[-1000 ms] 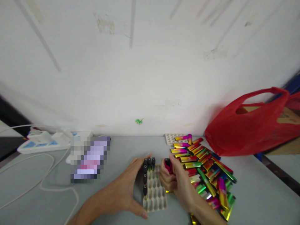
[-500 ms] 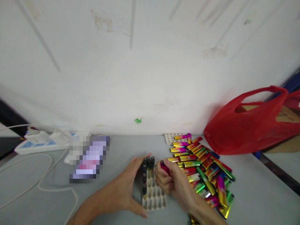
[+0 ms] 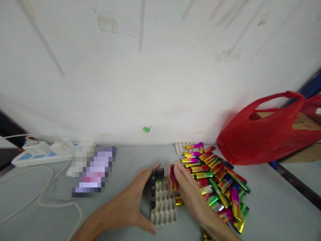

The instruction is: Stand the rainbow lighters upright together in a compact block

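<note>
My left hand (image 3: pixel 134 201) curves around the left side of a pale tray (image 3: pixel 165 219) with rows of oval hollows, fingers at its far end and thumb at its near corner. Several lighters with black tops (image 3: pixel 153 190) stand upright in the tray's left column and far row. At the tray's right far side, my right hand (image 3: pixel 184 182) is closed around an upright magenta-red lighter (image 3: pixel 173 175). Its lower end is partly hidden by the fingers. One gold lighter (image 3: pixel 179 201) lies beneath this hand, beside the tray.
A loose pile of shiny coloured lighters (image 3: pixel 220 180) spreads to the right. Behind it lies another pale tray (image 3: pixel 180 148). A red plastic bag (image 3: pixel 253 140) stands at the right. On the left are a blurred-out phone (image 3: pixel 96 170), a power strip (image 3: pixel 40 155) and white cables (image 3: pixel 52 177).
My right hand has turned and shifted slightly up, and the lighter in it now stands more upright. A gold lighter shows under that hand. My left hand stays at the tray.
</note>
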### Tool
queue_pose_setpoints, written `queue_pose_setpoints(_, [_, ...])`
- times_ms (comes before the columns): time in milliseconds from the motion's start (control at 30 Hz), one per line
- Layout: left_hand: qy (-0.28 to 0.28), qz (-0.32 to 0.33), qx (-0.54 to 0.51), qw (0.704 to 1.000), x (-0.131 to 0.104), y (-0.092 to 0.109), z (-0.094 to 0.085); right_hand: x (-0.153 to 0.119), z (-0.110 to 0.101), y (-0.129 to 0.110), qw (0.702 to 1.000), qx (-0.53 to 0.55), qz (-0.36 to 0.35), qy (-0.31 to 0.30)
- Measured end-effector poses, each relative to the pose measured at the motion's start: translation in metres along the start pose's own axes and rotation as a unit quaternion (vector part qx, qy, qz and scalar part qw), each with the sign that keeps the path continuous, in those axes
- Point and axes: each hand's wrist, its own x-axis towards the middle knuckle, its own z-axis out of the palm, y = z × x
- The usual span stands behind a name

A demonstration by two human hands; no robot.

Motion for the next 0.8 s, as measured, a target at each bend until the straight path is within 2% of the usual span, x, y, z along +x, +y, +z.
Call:
queue_pose_setpoints(233, [0.012,0.03,-0.01,0.999,0.002,0.003,0.0,0.0,-0.007,-0.012,0.979,-0.184,-0.082,0.007])
queue_pose_setpoints(400, [0.013,0.031,-0.013,0.999,0.001,0.007,-0.001,0.003,-0.01,-0.01,0.971,-0.224,-0.08,0.022])
queue_pose_setpoints(667, [0.014,0.029,-0.015,0.999,0.001,0.003,0.001,-0.001,-0.005,-0.022,0.956,-0.277,-0.085,-0.05])
queue_pose_setpoints(800, [0.016,0.024,-0.019,0.999,0.001,0.002,0.001,-0.001,-0.006,-0.021,0.95,-0.293,-0.085,-0.057])
